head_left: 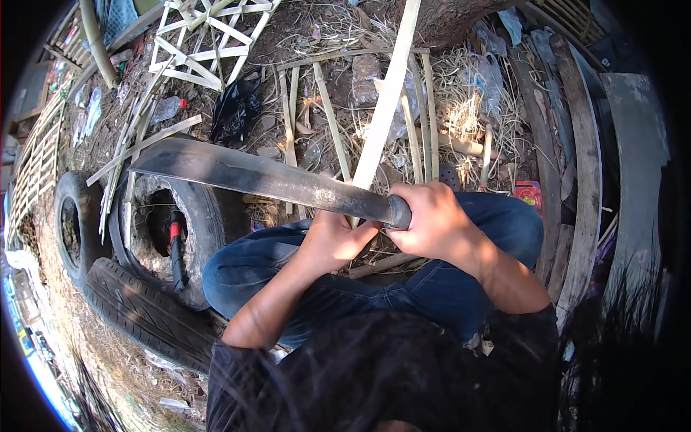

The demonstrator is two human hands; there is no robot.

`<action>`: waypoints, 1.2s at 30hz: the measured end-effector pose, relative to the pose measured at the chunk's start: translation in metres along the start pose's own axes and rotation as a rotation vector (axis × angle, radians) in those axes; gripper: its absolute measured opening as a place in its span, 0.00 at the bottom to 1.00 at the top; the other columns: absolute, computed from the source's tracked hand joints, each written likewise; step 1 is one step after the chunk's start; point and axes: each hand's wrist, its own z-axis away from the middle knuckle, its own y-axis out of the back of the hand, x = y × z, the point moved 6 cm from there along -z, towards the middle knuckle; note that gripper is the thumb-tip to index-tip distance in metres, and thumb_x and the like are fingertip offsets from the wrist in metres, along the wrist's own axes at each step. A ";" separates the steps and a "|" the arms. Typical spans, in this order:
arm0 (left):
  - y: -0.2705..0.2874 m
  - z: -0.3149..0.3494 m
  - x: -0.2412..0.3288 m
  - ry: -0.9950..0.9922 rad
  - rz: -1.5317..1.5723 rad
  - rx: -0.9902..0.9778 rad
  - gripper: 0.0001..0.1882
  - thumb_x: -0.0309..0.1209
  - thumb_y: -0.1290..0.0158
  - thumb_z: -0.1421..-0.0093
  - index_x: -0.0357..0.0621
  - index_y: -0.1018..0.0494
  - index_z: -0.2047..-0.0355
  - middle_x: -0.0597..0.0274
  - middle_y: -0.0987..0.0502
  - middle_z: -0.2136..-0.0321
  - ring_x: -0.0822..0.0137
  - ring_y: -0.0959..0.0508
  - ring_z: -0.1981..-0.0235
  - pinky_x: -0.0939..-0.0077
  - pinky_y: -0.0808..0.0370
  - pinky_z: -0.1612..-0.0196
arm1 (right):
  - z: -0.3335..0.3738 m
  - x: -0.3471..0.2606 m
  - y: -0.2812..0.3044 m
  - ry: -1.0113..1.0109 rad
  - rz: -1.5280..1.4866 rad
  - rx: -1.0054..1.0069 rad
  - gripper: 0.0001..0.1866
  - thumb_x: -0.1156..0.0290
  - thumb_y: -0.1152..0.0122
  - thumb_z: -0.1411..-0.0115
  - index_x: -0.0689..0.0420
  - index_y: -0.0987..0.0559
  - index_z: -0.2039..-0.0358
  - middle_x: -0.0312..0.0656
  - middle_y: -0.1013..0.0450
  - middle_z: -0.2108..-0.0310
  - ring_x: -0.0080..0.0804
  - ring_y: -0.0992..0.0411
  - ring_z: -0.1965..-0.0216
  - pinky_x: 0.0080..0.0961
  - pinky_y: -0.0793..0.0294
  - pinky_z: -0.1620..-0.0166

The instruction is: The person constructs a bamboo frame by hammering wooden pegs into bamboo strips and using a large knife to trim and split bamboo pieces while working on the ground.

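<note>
My right hand [435, 219] grips the handle of a long dark machete [259, 176], whose broad blade reaches out to the left above my knees. My left hand [332, 241] is closed around the near end of a long pale bamboo strip [389, 93], just under the blade. The strip runs away from me toward the top of the view. The blade crosses the strip close to both hands. I sit with my knees in blue jeans [504, 223] below the hands.
Old tyres [144, 288] lie on the left, one holding a red-and-black tool [175, 245]. Split bamboo strips [425, 115] and dry shavings litter the ground ahead. A white bamboo lattice [205, 39] stands at the back, weathered planks [583, 187] on the right.
</note>
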 end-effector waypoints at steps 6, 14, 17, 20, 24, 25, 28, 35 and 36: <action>-0.004 0.000 -0.001 -0.154 -0.086 0.045 0.14 0.21 0.46 0.47 0.34 0.30 0.58 0.59 0.26 0.62 0.69 0.27 0.58 0.71 0.32 0.52 | 0.002 0.004 -0.007 0.047 0.055 0.060 0.17 0.66 0.33 0.59 0.59 0.22 0.68 0.48 0.26 0.78 0.49 0.25 0.72 0.42 0.24 0.66; -0.008 0.010 0.000 0.176 -0.035 0.025 0.16 0.25 0.47 0.41 0.33 0.33 0.54 0.60 0.28 0.68 0.71 0.29 0.65 0.75 0.32 0.61 | -0.015 0.017 0.032 -0.140 0.222 0.187 0.10 0.69 0.34 0.59 0.59 0.25 0.77 0.51 0.27 0.80 0.52 0.26 0.74 0.42 0.26 0.68; -0.011 0.012 -0.001 0.183 0.021 0.050 0.14 0.24 0.48 0.39 0.33 0.35 0.55 0.62 0.30 0.74 0.73 0.29 0.70 0.76 0.31 0.68 | -0.018 0.045 0.050 -0.296 0.096 0.267 0.09 0.70 0.35 0.58 0.60 0.23 0.77 0.52 0.27 0.81 0.54 0.26 0.74 0.41 0.27 0.69; -0.008 0.003 -0.002 -0.003 0.046 0.064 0.17 0.24 0.47 0.40 0.32 0.34 0.52 0.63 0.27 0.64 0.74 0.30 0.61 0.79 0.33 0.55 | -0.010 0.030 0.039 -0.208 0.057 0.234 0.10 0.70 0.35 0.58 0.59 0.23 0.76 0.51 0.27 0.82 0.54 0.26 0.74 0.41 0.26 0.68; -0.003 0.004 -0.007 0.033 0.102 0.052 0.16 0.25 0.46 0.42 0.32 0.30 0.54 0.53 0.24 0.60 0.67 0.28 0.56 0.72 0.33 0.50 | -0.007 0.005 0.007 0.002 0.051 0.061 0.12 0.70 0.34 0.61 0.58 0.23 0.74 0.50 0.26 0.79 0.51 0.25 0.73 0.41 0.25 0.67; -0.001 0.005 -0.009 0.098 0.073 0.028 0.15 0.25 0.46 0.41 0.31 0.30 0.54 0.54 0.24 0.60 0.68 0.28 0.56 0.73 0.32 0.50 | -0.007 0.005 0.003 -0.001 0.042 0.058 0.12 0.70 0.34 0.61 0.58 0.23 0.74 0.50 0.26 0.79 0.51 0.25 0.73 0.41 0.25 0.67; -0.002 0.004 -0.017 0.192 0.097 0.017 0.16 0.26 0.47 0.39 0.31 0.31 0.53 0.56 0.24 0.60 0.70 0.28 0.56 0.74 0.32 0.51 | -0.009 0.007 -0.002 0.020 0.023 0.050 0.13 0.68 0.34 0.60 0.59 0.23 0.73 0.50 0.26 0.78 0.51 0.25 0.73 0.41 0.25 0.68; -0.040 -0.005 -0.044 0.122 0.311 -0.124 0.27 0.32 0.51 0.35 0.31 0.45 0.41 0.55 0.31 0.50 0.69 0.33 0.48 0.73 0.38 0.44 | -0.011 0.027 0.001 -0.170 -0.404 0.215 0.17 0.65 0.30 0.53 0.63 0.21 0.67 0.44 0.26 0.80 0.39 0.24 0.76 0.30 0.25 0.67; -0.041 -0.006 -0.047 0.024 0.205 -0.107 0.29 0.33 0.51 0.35 0.31 0.46 0.40 0.55 0.31 0.51 0.69 0.32 0.52 0.73 0.36 0.48 | -0.011 0.032 0.000 -0.210 -0.498 0.266 0.18 0.65 0.30 0.52 0.64 0.21 0.66 0.43 0.25 0.80 0.35 0.23 0.75 0.28 0.25 0.66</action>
